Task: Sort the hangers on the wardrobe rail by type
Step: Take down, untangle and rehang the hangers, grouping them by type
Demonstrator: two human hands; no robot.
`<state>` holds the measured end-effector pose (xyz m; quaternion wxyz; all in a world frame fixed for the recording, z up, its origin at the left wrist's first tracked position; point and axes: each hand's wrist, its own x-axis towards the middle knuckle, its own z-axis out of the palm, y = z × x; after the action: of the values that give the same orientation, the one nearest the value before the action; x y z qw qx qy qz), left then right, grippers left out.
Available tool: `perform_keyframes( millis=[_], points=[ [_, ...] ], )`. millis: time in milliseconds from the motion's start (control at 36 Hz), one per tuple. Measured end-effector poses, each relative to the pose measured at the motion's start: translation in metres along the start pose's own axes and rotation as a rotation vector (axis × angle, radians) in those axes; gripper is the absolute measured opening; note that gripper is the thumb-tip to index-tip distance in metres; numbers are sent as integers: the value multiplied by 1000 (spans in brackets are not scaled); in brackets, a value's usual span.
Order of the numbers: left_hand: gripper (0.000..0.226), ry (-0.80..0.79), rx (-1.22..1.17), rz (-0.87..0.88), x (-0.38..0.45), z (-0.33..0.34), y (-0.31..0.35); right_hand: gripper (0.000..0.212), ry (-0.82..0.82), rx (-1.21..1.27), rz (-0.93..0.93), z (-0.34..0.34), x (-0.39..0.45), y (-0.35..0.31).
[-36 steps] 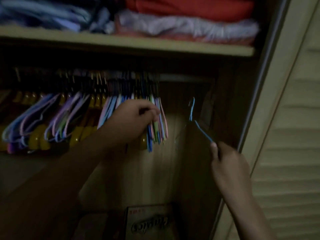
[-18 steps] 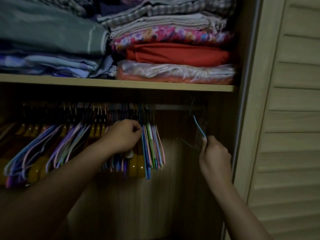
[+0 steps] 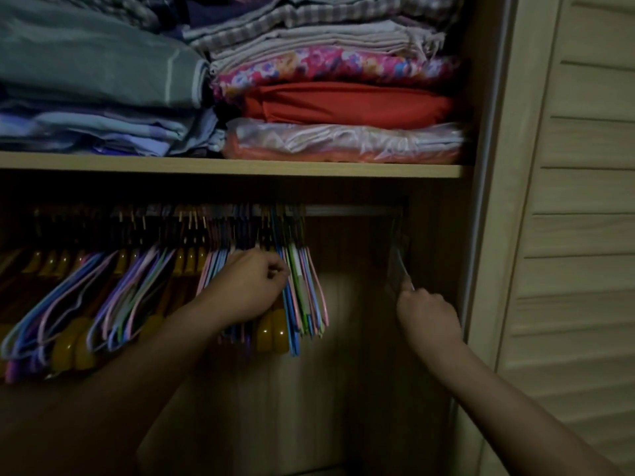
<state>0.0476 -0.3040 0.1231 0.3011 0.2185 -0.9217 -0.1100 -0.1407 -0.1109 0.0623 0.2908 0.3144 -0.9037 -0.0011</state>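
Left hand (image 3: 252, 286): fingers curled among wire hangers (image 3: 305, 290) on rail (image 3: 354, 211).
Right hand (image 3: 427, 316): pinching blue hanger (image 3: 401, 266), blurred.
Handling: probably light, springy; take near hook.

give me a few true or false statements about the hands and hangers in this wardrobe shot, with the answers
1. The left hand is in among the coloured hangers hanging on the rail. True.
2. The right hand hangs empty below the rail. False: it pinches a thin blue hanger near the wardrobe's right side.
3. The stretch of rail between the two hands is bare. True.
4. The shelf above the rail carries shoe boxes. False: it carries stacks of folded fabric.
5. All the hangers on the rail are thin coloured ones. False: thicker yellow-brown hangers hang among them.
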Motion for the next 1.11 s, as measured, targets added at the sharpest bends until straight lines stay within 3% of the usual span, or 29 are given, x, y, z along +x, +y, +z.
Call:
perform_keyframes(
  millis=[111,194,306,389,500,611,667,917,1111],
  points=[
    [19,-30,13,0,0,6,-3,57,-63,-138,-31,3,3,3],
    [18,-36,36,-14,-2,10,-8,43,-114,-88,2,-2,7,2],
    [17,-33,57,-23,-5,11,-12,59,-111,-49,18,-26,2,-2],
    [20,-19,82,-28,-10,10,-15,43,-39,316,-66,-39,-7,-18],
    [22,37,164,-8,-16,13,-14,21,-129,962,-15,-42,-9,-56],
    [28,100,237,18,-17,16,-16,15,-186,1332,88,-35,-4,-83],
    [28,103,238,20,-17,16,-18,22,-190,1432,140,-33,-2,-92],
    [22,125,202,13,-21,17,-34,32,-222,1499,207,-25,2,-105],
    [20,124,197,12,-23,17,-40,27,-70,1424,172,-17,4,-101]
  ],
)
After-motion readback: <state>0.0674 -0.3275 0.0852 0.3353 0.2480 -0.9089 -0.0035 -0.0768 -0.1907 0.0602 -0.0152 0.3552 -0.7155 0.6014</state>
